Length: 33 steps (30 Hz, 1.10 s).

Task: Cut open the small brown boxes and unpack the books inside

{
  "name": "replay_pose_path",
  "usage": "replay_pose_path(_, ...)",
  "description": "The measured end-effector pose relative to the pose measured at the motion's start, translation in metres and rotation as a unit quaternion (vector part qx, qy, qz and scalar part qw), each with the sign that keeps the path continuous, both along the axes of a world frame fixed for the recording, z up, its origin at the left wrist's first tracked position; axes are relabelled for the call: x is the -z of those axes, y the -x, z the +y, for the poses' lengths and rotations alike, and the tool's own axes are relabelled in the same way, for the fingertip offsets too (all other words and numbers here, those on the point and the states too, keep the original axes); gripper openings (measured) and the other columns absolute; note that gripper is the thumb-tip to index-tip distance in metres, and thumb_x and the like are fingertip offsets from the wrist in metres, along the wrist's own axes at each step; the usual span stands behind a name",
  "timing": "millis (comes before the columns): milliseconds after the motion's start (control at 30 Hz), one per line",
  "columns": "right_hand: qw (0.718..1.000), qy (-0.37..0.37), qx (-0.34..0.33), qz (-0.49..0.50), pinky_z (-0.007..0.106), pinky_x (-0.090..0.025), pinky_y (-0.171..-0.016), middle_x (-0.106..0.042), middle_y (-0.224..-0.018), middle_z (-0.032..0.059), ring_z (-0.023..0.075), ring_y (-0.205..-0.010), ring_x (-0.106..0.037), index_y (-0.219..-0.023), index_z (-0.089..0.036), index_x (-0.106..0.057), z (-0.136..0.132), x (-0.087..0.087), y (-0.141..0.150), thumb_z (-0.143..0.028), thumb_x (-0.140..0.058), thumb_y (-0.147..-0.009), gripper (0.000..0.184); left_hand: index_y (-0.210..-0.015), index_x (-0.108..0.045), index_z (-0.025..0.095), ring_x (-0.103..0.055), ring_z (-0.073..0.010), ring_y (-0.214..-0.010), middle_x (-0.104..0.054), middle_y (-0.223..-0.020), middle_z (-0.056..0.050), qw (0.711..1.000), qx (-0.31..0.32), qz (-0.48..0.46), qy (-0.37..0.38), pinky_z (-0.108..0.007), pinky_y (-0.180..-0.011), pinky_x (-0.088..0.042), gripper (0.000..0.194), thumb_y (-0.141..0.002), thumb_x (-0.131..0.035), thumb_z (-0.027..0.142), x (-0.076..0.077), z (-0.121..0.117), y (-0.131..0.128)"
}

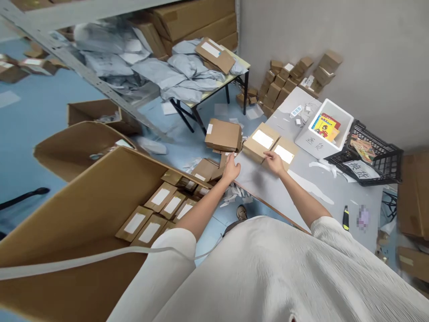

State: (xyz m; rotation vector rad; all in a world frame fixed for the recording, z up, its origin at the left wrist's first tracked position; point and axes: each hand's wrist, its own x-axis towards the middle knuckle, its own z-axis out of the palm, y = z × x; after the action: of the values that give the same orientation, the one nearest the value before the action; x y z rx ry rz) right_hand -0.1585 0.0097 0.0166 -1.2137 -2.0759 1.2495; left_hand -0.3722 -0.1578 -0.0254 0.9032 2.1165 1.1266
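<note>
My left hand (231,169) is in the air by the left edge of the grey table (268,176), its thumb apart from the fingers and nothing in it. Loosely bent fingers show on my right hand (275,163), at the near side of a small cardboard box with a white label (284,154). Whether they touch it, I cannot tell. A second labelled box (262,139) lies against it on the left. Below my left forearm, a large open carton (134,179) contains several small labelled boxes (159,197) packed side by side.
A white foam box (303,143) and a black crate (397,156) stand on the table's far right. Nearer lies a utility knife (346,218). A brown box (223,135) sits beyond the table's left corner. Grey mailer bags (161,74) cover another table. A pale strap (83,259) crosses the carton.
</note>
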Motion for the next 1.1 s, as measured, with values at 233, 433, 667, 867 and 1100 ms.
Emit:
replay_pose_path(233,0.993,-0.003,0.1,-0.057,0.049,-0.058,-0.122,-0.08,-0.142,0.0109,0.0277,-0.13,-0.076,-0.119,-0.022,-0.084,0.003,0.002,-0.082,-0.025,-0.061,-0.095,0.033,-0.165,-0.058,0.021,-0.054,-0.0334,-0.161,-0.063,-0.164,-0.015,0.99,0.127,0.034,-0.041,-0.054,-0.142,-0.038,0.071,-0.095,-0.063,0.014,-0.011,0.044,-0.055)
replay_pose_path(433,0.982,0.042,0.146,-0.113,0.049,-0.059,-0.12,-0.081,-0.139,0.0109,0.0284,-0.128,-0.077,-0.12,-0.023,-0.083,-0.006,0.012,-0.133,-0.027,-0.066,-0.094,0.031,-0.158,-0.064,0.019,-0.057,-0.0308,-0.159,-0.068,-0.161,-0.015,0.967,0.247,0.046,-0.032,-0.049,-0.139,-0.041,0.062,-0.097,-0.06,0.013,-0.014,0.076,-0.097)
replay_pose_path(667,0.976,0.114,0.165,-0.083,0.046,-0.065,-0.11,-0.085,-0.129,0.0081,0.0293,-0.125,-0.079,-0.13,-0.025,-0.082,-0.02,0.031,-0.143,-0.03,-0.072,-0.091,0.04,-0.152,-0.068,0.015,-0.057,-0.0352,-0.159,-0.064,-0.165,-0.019,0.957,0.276,0.058,0.061,-0.048,-0.138,-0.041,0.057,-0.095,-0.065,0.015,-0.006,0.099,-0.108)
replay_pose_path(867,0.972,0.127,0.192,-0.049,0.048,-0.062,-0.116,-0.08,-0.143,0.0107,0.0297,-0.132,-0.077,-0.129,-0.025,-0.08,-0.024,0.038,-0.142,-0.03,-0.077,-0.089,0.041,-0.146,-0.072,0.017,-0.062,-0.0354,-0.154,-0.067,-0.161,-0.018,0.958,0.278,0.04,0.062,-0.046,-0.134,-0.045,0.058,-0.087,-0.075,0.019,-0.001,0.098,-0.114)
replay_pose_path(1100,0.948,0.145,0.276,-0.059,0.047,-0.059,-0.12,-0.08,-0.142,0.0123,0.0301,-0.131,-0.076,-0.123,-0.023,-0.079,-0.025,0.032,-0.168,-0.037,-0.078,-0.084,0.042,-0.141,-0.071,0.018,-0.074,-0.031,-0.135,-0.078,-0.138,-0.015,0.964,0.246,-0.059,0.082,-0.043,-0.121,-0.056,0.058,-0.084,-0.081,0.023,0.001,0.098,-0.139)
